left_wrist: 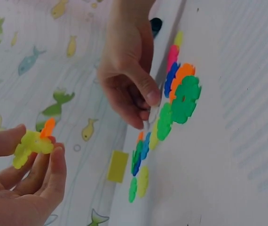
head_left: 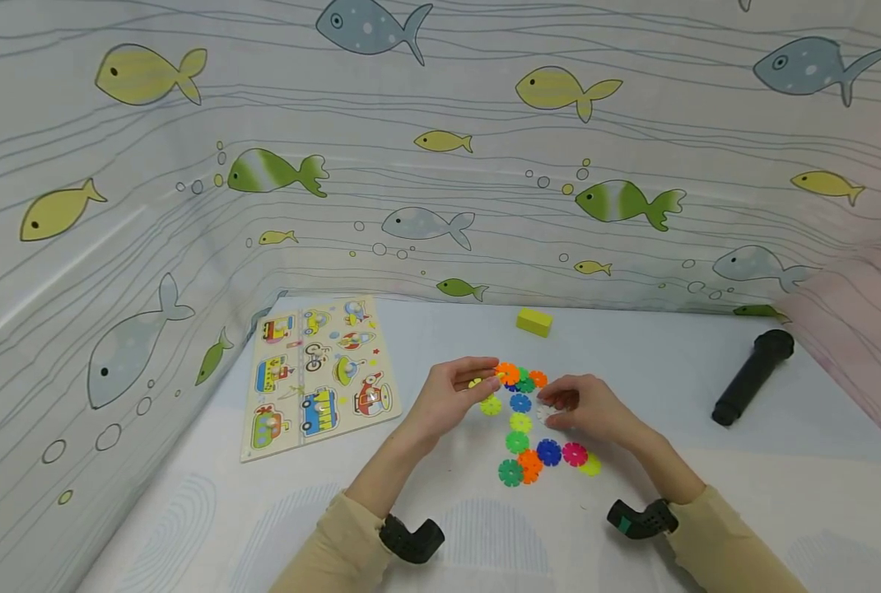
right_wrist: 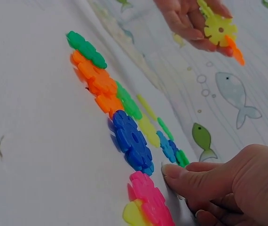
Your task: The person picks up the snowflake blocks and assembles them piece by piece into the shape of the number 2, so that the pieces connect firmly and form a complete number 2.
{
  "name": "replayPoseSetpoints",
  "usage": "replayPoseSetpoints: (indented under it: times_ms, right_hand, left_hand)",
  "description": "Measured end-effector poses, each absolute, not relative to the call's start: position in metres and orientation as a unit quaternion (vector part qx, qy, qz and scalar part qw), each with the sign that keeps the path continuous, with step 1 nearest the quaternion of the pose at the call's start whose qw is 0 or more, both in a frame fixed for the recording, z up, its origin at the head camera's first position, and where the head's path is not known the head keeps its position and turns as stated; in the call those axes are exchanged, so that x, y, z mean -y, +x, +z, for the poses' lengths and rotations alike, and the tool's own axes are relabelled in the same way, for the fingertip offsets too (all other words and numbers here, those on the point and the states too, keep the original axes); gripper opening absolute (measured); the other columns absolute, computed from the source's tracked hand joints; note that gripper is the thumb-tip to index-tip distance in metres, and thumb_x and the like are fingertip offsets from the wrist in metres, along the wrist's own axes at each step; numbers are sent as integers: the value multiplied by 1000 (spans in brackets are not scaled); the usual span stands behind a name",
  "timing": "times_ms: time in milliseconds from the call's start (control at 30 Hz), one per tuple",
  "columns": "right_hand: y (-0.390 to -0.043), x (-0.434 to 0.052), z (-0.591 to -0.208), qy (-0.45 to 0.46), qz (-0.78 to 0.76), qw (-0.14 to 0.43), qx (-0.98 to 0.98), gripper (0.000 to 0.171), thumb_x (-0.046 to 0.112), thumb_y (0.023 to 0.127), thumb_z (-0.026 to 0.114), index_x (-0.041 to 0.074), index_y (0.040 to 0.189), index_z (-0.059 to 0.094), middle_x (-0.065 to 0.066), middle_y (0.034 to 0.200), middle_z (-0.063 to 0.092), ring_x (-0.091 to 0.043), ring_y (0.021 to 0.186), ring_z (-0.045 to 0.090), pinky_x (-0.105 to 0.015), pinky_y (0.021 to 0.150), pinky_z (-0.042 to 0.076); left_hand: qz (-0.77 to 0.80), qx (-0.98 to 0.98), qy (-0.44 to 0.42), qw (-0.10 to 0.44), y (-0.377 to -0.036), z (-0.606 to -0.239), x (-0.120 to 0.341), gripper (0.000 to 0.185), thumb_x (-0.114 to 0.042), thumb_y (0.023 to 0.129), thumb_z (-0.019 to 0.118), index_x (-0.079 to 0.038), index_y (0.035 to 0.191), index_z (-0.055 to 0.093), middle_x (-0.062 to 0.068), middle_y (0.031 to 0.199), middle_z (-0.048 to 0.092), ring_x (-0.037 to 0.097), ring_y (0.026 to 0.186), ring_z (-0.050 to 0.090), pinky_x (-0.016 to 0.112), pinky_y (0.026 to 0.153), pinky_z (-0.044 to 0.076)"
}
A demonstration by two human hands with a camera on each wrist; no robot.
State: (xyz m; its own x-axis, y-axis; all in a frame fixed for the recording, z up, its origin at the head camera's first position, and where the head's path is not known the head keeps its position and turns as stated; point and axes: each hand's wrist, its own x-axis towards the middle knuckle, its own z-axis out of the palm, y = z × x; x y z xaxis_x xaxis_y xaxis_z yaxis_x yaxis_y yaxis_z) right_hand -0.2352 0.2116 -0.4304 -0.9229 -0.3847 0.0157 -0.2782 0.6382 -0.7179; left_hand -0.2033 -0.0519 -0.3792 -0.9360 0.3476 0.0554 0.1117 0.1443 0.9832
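My left hand (head_left: 451, 397) is raised above the table and pinches a few joined plastic flower discs, with yellow discs (left_wrist: 34, 143) and an orange disc (left_wrist: 47, 128) showing. To the right, my right hand (head_left: 587, 405) is low over the table, thumb and fingers pinching a whitish disc (head_left: 545, 412) mostly hidden by them. Between and below the hands lies a line of flower discs, including a light green disc (head_left: 517, 442), a dark blue disc (right_wrist: 131, 139), a pink disc (right_wrist: 149, 197) and a dark green disc (left_wrist: 185, 100).
A wooden picture puzzle board (head_left: 322, 375) with vehicles lies at the left. A yellow block (head_left: 533, 322) sits near the back edge, and a black cylinder (head_left: 753, 377) lies at the right. A fish-patterned curtain (head_left: 440, 189) surrounds the table (head_left: 633, 354).
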Motion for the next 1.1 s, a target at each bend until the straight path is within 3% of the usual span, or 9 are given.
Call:
replayPoseSetpoints:
  times_ms: [400,733,1100]
  right_hand:
    - [-234,-211,-430,-160,-372,79,-911,21,18,85,80,11,102,72,-1,84,59,-19,80,53,-23,67,46]
    - [-232,-205,-422,-145,-379,53,-912,20,21,87,78,10,103,74,2,88,67,-17,82,58,-25,72,53]
    - [-225,-196,-410,-162,-463,50,-870,20,18,94,71,4,108,69,-5,87,74,-19,75,69,-26,70,57]
  left_hand:
    - [640,-747,156,93,-202,-378,52,39,-20,99,63,-4,135,60,14,131,65,27,120,62,34,101,52]
    - [640,-746,158,91,-202,-377,52,40,-20,98,64,-4,135,60,14,131,65,27,120,62,34,101,52]
    - [641,-746,159,91,-202,-378,52,41,-20,99,64,-3,136,59,15,131,65,28,120,63,34,101,52]
